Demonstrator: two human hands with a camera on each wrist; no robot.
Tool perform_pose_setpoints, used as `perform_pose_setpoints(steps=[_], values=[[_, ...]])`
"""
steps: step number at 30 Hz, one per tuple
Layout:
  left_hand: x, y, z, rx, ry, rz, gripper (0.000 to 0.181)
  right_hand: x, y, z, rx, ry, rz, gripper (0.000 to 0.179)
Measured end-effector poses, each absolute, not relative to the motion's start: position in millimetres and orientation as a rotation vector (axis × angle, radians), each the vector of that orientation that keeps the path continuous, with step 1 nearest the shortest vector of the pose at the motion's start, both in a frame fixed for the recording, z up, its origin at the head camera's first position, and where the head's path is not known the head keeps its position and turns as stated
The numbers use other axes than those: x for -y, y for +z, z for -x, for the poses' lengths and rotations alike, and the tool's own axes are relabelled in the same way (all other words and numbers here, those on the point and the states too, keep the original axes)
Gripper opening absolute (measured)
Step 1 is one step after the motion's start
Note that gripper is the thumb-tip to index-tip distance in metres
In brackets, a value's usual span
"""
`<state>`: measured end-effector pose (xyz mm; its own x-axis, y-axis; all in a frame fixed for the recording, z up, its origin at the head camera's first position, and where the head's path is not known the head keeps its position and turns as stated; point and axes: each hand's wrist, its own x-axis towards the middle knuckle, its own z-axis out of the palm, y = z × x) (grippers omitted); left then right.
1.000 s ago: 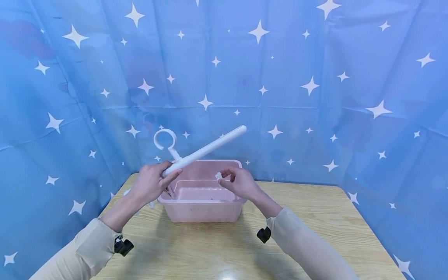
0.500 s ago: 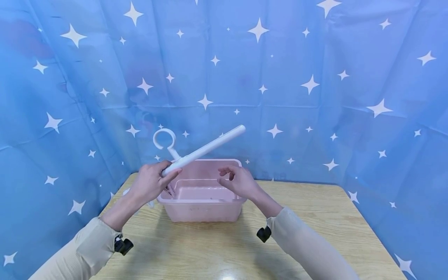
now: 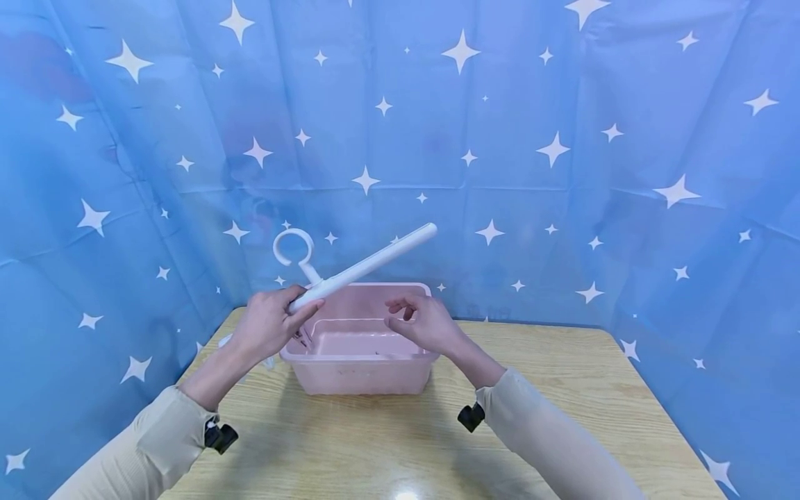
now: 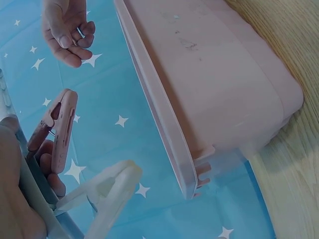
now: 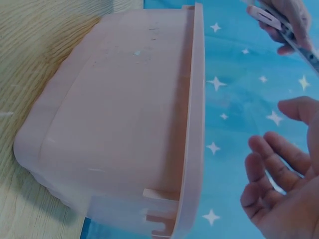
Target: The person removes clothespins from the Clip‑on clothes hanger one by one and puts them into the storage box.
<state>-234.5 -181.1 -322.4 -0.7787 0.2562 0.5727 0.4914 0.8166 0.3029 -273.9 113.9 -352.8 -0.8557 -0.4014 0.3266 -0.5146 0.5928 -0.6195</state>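
My left hand (image 3: 269, 323) grips one end of a white clip hanger (image 3: 375, 264), its bar slanting up to the right and its round hook standing above. A pink clothespin (image 4: 62, 132) and a white clothespin (image 4: 112, 194) hang from the hanger bar in the left wrist view. Over the right part of a pink plastic basin (image 3: 362, 378) is my right hand (image 3: 430, 323). Its fingers are loosely bent, with nothing between them, as the right wrist view also shows.
Below the basin lies a wood-grain table (image 3: 375, 444). White plastic pieces (image 3: 269, 362) show on the left, partly behind my left forearm. A blue curtain with white stars (image 3: 500, 173) surrounds the back and sides.
A small whitish piece pinched in my right fingers one second ago is gone from them, and those fingers have parted. My left hand and the hanger stay nearly still.
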Motion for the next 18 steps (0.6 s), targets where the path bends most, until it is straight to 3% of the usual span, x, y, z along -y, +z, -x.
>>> perform_pose_setpoints(steps=[18], values=[[182.8,-325.3,236.4,2.490,-0.619,0.540,0.029,-109.5,-342.4,265.1,2.682,1.090,-0.796,0.032]])
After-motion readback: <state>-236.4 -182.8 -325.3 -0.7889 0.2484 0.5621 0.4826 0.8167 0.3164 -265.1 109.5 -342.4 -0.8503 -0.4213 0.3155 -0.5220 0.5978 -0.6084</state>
